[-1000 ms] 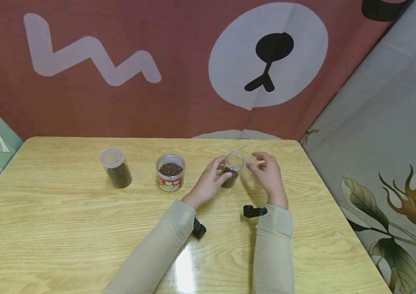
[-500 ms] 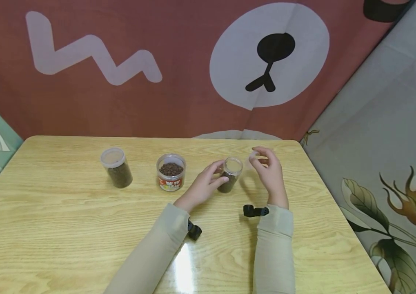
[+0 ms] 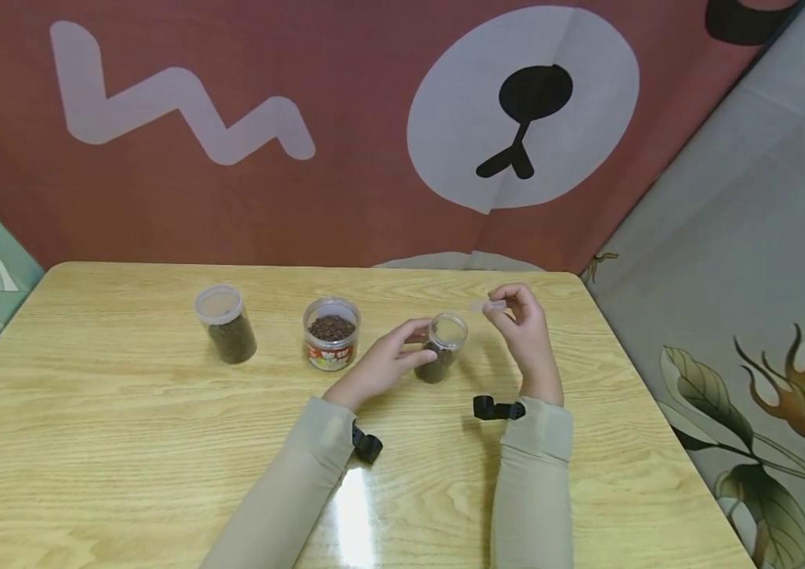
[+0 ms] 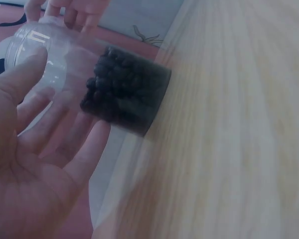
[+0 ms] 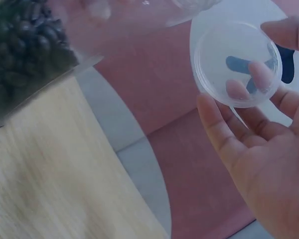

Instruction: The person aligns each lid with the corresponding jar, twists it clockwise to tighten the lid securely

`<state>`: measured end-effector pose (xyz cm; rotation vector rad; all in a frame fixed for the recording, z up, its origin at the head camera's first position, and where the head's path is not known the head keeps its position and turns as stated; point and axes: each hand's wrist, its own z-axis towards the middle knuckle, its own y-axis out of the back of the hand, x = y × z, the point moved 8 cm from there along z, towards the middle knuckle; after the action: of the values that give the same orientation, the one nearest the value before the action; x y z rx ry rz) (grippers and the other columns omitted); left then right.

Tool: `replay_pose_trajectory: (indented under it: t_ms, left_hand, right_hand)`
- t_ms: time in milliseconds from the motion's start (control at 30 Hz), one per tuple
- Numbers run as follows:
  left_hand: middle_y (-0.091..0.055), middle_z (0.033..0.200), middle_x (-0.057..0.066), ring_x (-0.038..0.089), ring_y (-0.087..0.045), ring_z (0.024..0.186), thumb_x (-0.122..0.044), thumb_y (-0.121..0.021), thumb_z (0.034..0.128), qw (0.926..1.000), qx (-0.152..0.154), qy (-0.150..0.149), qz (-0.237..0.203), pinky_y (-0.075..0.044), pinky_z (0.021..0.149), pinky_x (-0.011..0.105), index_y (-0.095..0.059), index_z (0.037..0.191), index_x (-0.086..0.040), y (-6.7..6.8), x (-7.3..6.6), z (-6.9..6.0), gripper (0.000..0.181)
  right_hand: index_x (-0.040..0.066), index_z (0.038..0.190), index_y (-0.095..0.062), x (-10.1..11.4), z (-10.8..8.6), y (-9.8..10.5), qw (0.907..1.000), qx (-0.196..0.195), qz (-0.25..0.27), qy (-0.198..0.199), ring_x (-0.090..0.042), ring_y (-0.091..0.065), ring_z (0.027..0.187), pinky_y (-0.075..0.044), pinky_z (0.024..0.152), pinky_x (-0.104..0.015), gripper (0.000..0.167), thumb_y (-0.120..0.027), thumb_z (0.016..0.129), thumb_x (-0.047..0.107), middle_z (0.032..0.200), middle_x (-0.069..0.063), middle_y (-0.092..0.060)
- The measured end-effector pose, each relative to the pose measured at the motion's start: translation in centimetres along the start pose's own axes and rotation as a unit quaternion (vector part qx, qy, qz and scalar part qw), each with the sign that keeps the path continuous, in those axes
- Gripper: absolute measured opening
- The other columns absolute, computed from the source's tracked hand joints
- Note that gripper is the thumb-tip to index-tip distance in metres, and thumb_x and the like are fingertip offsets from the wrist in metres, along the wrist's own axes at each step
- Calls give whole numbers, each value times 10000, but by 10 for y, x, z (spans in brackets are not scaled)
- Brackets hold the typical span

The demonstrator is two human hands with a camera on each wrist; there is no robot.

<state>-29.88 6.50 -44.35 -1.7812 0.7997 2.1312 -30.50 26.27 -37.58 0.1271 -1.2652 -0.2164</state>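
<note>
My left hand (image 3: 382, 365) holds a clear plastic jar (image 3: 442, 348), with thumb and fingers on either side of it. The jar has no lid on it and is part filled with dark beans or pellets. In the left wrist view the dark contents (image 4: 127, 89) lie in the jar's lower part, and its base is at the table surface. My right hand (image 3: 526, 336) pinches a translucent round lid (image 5: 236, 64) by its edge, raised to the right of the jar and apart from it. The same jar shows partly at the upper left in the right wrist view.
A lidded jar (image 3: 230, 336) of dark contents stands at the left of the wooden table (image 3: 125, 442). Between it and my left hand is an open, red-labelled tub (image 3: 331, 356) of brown pellets. A red curtain (image 3: 231, 213) hangs behind the table's far edge.
The jar has shifted left and nearer to me along with my left hand. My right hand has lifted the lid slightly, and the lid has turned from upright to nearly flat.
</note>
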Motion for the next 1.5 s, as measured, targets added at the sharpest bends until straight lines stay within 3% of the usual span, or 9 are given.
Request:
replay_pose_trajectory:
  t_ms: [133, 433, 733, 1067, 1500]
  left_hand:
    - [-503, 1500, 83, 285, -476, 1382, -255, -655, 1012, 10000, 51, -12, -78, -435, 1118, 450, -444, 1526, -137, 1, 0, -2, 567]
    - [-537, 1466, 100, 284, -488, 1371, -226, -669, 1003, 9997, 31, -20, -245, -426, 1128, 427, -473, 1495, -104, 1, 5, -7, 544]
    - [-532, 1470, 111, 294, -478, 1380, -225, -662, 1008, 9989, 56, -54, -463, -435, 1120, 433, -476, 1498, -104, 2, 8, -8, 537]
    - [-553, 1456, 103, 287, -492, 1371, -197, -676, 998, 9968, 18, -95, -796, -432, 1123, 425, -507, 1477, -94, 1, 13, -10, 519]
    - [-567, 1450, 32, 231, -509, 1357, -214, -657, 1011, 9949, 144, -80, -992, -431, 1121, 428, -543, 1456, -144, 1, 22, -10, 465]
  right_hand:
    - [-84, 1105, -557, 9, -2, -3, 9995, 225, 2, 225, -172, -579, 1097, -508, 905, -248, 184, -640, 977, 18, 1200, -128, -567]
    - [-83, 1015, -595, 25, -6, -6, 9971, 528, -314, 450, -171, -615, 1134, -458, 1067, -296, 198, -744, 903, -16, 1230, -169, -610]
    - [-33, 979, -645, 44, -13, -13, 9895, 1123, -582, 704, -175, -605, 1125, -487, 1027, -269, 192, -786, 851, -52, 1223, -159, -607]
    - [-43, 1044, -673, 43, -17, -25, 9769, 1927, -548, 742, -168, -597, 1167, -481, 1053, -285, 233, -772, 841, -100, 1237, -193, -599]
    - [24, 1032, -706, 43, -19, -36, 9690, 2267, -763, 621, -216, -589, 1167, -468, 1061, -292, 223, -796, 842, -49, 1234, -145, -612]
